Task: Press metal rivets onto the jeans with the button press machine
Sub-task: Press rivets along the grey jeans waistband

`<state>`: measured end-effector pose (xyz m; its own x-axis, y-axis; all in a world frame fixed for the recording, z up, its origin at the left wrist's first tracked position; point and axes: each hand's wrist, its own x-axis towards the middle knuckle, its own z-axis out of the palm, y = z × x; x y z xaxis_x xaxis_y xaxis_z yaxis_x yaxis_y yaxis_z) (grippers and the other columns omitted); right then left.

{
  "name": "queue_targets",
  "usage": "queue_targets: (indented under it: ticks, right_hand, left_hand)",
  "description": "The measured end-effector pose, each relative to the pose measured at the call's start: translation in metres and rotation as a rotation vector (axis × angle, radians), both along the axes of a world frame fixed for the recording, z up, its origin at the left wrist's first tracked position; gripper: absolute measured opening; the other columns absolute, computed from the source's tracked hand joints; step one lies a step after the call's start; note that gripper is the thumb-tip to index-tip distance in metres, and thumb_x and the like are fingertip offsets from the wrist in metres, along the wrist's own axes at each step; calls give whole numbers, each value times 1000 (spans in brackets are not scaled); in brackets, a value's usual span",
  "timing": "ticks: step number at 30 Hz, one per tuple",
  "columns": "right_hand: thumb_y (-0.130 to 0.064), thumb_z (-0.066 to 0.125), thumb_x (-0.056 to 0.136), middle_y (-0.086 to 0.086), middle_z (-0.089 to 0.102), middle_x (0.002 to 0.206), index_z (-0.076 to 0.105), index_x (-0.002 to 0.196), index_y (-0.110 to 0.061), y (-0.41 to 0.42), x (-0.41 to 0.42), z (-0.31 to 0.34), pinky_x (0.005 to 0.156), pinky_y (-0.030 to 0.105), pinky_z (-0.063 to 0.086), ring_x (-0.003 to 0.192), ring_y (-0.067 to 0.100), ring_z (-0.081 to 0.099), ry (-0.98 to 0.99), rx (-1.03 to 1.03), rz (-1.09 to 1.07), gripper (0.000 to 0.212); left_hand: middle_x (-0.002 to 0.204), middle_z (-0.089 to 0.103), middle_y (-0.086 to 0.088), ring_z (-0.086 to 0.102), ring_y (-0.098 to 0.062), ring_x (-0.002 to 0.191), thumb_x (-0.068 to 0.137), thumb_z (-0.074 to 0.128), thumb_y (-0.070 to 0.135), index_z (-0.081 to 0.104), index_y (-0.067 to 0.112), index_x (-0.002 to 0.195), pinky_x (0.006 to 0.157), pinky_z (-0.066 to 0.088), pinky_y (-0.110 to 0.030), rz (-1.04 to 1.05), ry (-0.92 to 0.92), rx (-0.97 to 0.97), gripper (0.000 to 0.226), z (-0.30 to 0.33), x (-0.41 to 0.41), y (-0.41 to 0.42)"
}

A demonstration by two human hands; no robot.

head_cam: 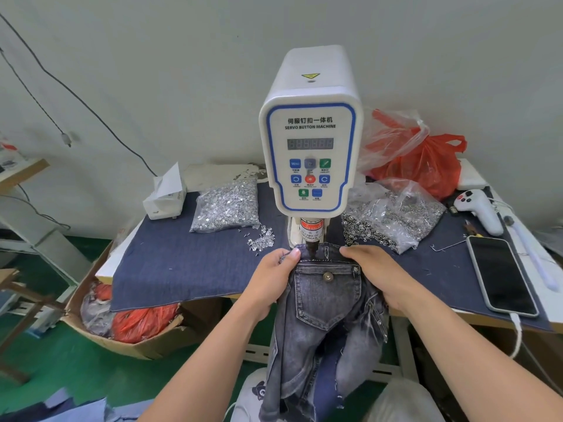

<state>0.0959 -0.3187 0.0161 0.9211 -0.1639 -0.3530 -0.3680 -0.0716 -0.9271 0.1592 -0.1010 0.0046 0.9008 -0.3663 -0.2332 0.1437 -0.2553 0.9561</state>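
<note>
Denim, grey-washed: the jeans [327,300] are soft and limp, moderately heavy, and most of their length hangs off the table's front edge, so you can expect that weight to drag the waistband back out from under the press. The waistband sits beneath the ram [311,243] of the servo button machine [310,147]. One button [327,277] and one rivet [355,269] are already on the back pocket.

Your left hand [274,277] pinches the waistband's left edge, thumb on top. Your right hand [370,268] lies on the right side with fingers fairly straight, pressing the cloth down; whether the thumb hooks under, you cannot tell from here. Judgement: hold at the stiff multi-layer seams on both sides of the ram and keep the cloth taut, fingertips out of the strike zone. They sit close now.

Surface: a table [103,271] covered with a blue denim sheet [189,269], which should give good friction. A bag of rivet tacks [225,208] lies to the left with loose tacks [262,239] near the ram; a bag of rivet caps [396,217] lies to the right. A phone [499,275] lies at the right edge, and a tissue box [166,197] stands at the back left.

Room: pale wall, green floor [61,360], and a cardboard box [128,324] below left.
</note>
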Motion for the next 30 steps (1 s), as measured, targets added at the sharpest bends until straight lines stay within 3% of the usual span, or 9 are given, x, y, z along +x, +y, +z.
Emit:
queue_targets:
  ticks: [4,7,9,12,15,17,20,26,30]
  right_hand:
    - [-54,63,95,-4,80,104,82,99,-28,0,2,-3,88,37,56,92,15,77,52,62,-39,33]
    - [-84,66,72,-17,74,117,77,114,-33,-2,3,-3,98,38,54,107,10,72,117,-1,14,67]
    - [-83,67,72,-8,75,118,76,118,-27,-4,6,-4,107,44,50,110,17,71,76,4,-5,73]
    - [-70,61,89,-5,80,103,80,100,-25,-5,8,-5,105,46,52,100,17,75,-21,-77,-78,50]
    - [-75,55,89,8,77,111,75,107,-13,-7,7,-12,107,51,49,107,26,71,-58,-177,-90,67]
    - [-86,57,78,9,76,110,76,109,-17,-8,5,-13,103,43,52,106,24,72,-48,-203,-20,78]
    - [-85,60,77,22,73,100,69,116,-1,-12,7,-14,75,35,40,94,34,72,-29,-296,34,93]
    - [-71,60,89,4,60,74,73,95,-9,-14,12,-25,68,34,37,74,20,63,15,-219,-66,64]
    - [-69,64,88,-3,70,93,70,95,-19,-16,16,-26,67,29,42,87,13,64,42,-176,-94,51]
  left_hand:
    - [106,77,-17,71,-21,91,107,58,45,67,7,104,96,56,-50,20,-65,-21,39,-5,5,-2]
    - [106,79,-8,75,-23,100,106,61,41,67,13,107,94,57,-43,21,-45,-100,28,-9,9,1]
    - [106,79,-6,74,-20,99,105,62,41,66,16,107,93,57,-40,30,-37,-105,26,-8,12,-1]
    - [111,76,-5,72,-22,106,105,61,45,66,19,108,97,55,-42,30,-58,13,26,-5,20,-12]
    - [110,73,-1,69,-19,105,104,62,42,67,18,107,89,53,-34,41,-88,112,25,-8,25,-22]
    - [104,73,1,69,-15,98,102,64,42,68,17,103,77,52,-29,68,-95,124,25,-11,26,-23]
    - [88,74,6,68,1,72,99,67,45,69,20,96,59,48,-17,88,-91,119,25,-13,25,-20]
    - [85,76,15,70,-7,82,90,66,68,73,27,96,77,51,-27,-21,-79,106,42,-13,24,0]
    - [88,73,14,64,1,80,101,61,56,70,30,93,75,51,-23,-74,-212,216,29,-17,23,7]
